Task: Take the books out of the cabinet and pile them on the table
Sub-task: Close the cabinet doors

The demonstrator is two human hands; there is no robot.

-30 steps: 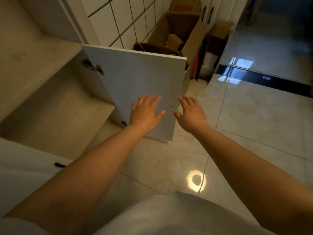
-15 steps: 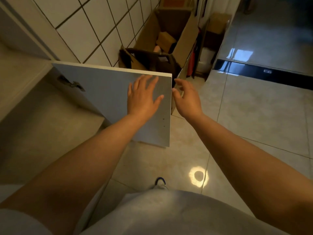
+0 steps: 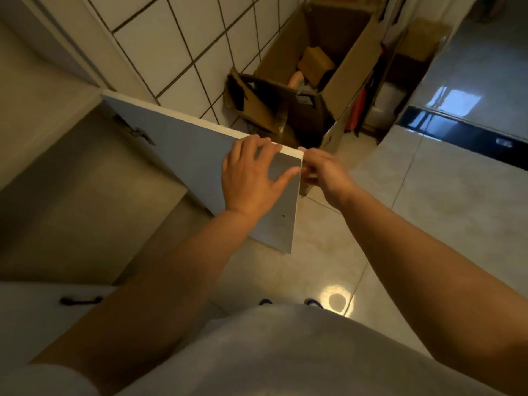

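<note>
Hands: 2 | left hand (image 3: pixel 251 175) grasping door (image 3: pixel 194 155) | right hand (image 3: pixel 325 172) grasping door edge

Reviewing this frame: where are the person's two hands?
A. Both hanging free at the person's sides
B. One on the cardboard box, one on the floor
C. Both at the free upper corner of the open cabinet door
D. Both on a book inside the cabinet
C: the left hand lies on the face of the cabinet door with fingers over its top edge, and the right hand grips the door's outer edge beside it.
</note>
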